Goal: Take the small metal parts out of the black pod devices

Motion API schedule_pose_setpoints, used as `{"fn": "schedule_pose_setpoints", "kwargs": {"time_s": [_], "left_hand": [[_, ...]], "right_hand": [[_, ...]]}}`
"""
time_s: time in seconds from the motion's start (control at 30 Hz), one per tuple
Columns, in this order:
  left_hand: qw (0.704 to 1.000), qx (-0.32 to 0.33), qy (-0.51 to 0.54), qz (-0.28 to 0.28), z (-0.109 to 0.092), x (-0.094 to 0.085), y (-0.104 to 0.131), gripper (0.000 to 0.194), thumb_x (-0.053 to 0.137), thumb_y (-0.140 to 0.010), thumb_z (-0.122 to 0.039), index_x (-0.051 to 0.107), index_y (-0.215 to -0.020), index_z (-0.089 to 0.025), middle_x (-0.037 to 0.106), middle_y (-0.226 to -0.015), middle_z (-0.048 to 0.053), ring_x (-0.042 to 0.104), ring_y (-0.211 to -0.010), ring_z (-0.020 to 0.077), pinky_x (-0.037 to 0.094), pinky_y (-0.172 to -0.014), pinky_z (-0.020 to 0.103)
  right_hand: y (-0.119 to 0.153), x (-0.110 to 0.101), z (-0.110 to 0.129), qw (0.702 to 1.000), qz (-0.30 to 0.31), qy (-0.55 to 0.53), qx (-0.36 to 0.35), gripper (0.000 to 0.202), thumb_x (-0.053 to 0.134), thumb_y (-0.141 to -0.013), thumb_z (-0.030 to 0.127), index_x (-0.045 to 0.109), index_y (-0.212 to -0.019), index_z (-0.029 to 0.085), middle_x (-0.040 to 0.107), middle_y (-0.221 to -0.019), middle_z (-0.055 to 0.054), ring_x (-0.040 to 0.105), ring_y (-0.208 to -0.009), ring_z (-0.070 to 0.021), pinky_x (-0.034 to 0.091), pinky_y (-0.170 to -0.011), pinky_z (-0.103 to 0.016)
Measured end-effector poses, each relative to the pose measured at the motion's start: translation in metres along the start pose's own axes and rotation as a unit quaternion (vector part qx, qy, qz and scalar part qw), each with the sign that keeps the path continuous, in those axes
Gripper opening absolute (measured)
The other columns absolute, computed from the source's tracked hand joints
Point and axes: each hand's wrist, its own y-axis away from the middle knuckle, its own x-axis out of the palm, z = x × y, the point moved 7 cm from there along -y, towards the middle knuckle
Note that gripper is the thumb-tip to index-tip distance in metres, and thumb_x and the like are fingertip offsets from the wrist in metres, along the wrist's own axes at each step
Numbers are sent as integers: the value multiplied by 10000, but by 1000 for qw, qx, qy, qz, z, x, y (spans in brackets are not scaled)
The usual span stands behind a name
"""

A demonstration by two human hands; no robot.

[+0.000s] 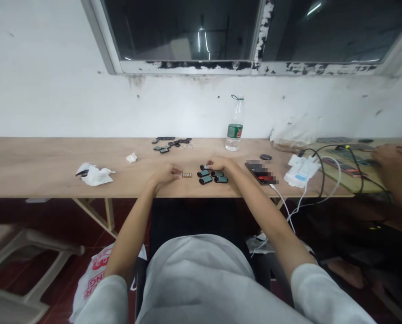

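Note:
My left hand (pixel 169 173) rests on the wooden table, its fingertips at the left end of a short row of small light-coloured pieces (pixel 187 175). Whether a piece is between those fingers is too small to tell. My right hand (pixel 216 163) is bent over a small black-and-grey device (pixel 204 167), with fingertips closed on its right end. Just below lie several similar devices, among them a lower left one (pixel 205 180) and a lower right one (pixel 221 179).
Behind are more black pieces (pixel 164 149) and a water bottle (pixel 234 130). Crumpled tissue (pixel 97 175) lies left. A phone (pixel 259 173), white power strip (pixel 301 171), cables and a plastic bag (pixel 295 135) are right. Another person's hands (pixel 395 157) show at far right.

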Motion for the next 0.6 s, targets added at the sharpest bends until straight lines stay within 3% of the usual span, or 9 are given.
{"fn": "schedule_pose_setpoints", "kwargs": {"time_s": [0.1, 0.3, 0.43, 0.6], "left_hand": [[1000, 5, -2, -5, 2, -1, 0, 530, 784, -615, -595, 773, -938, -175, 760, -1049, 138, 698, -943, 305, 555, -858, 424], [999, 0, -39, -22, 0, -4, -1, 471, 752, -694, -560, 752, -955, -168, 749, -1041, 128, 695, -942, 302, 552, -879, 435], [992, 102, -64, -43, -38, -7, 4, 393, 672, -829, -515, 734, -1021, -178, 711, -1123, 115, 679, -991, 273, 550, -901, 410], [969, 227, -73, -69, -98, -2, 21, 348, 584, -955, -450, 702, -1152, -188, 677, -1178, 107, 650, -1082, 261, 513, -981, 405]], "right_hand": [[4, 2, 1, 999, 32, 40, -8, 150, 837, -634, 135, 691, -652, 170, 685, -617, -5, 587, -575, -141, 497, -656, -237], [23, -2, 19, 994, -60, -79, -46, 144, 784, -714, 178, 700, -817, 122, 722, -742, -25, 643, -687, -142, 496, -652, -215], [47, -12, 35, 973, -164, -153, -53, 145, 757, -780, 201, 722, -894, 119, 757, -885, -82, 681, -773, -165, 529, -710, -247], [73, -8, 49, 962, -150, -226, -33, 211, 753, -839, 318, 755, -949, 138, 770, -924, -97, 704, -756, -187, 557, -692, -275]]}}
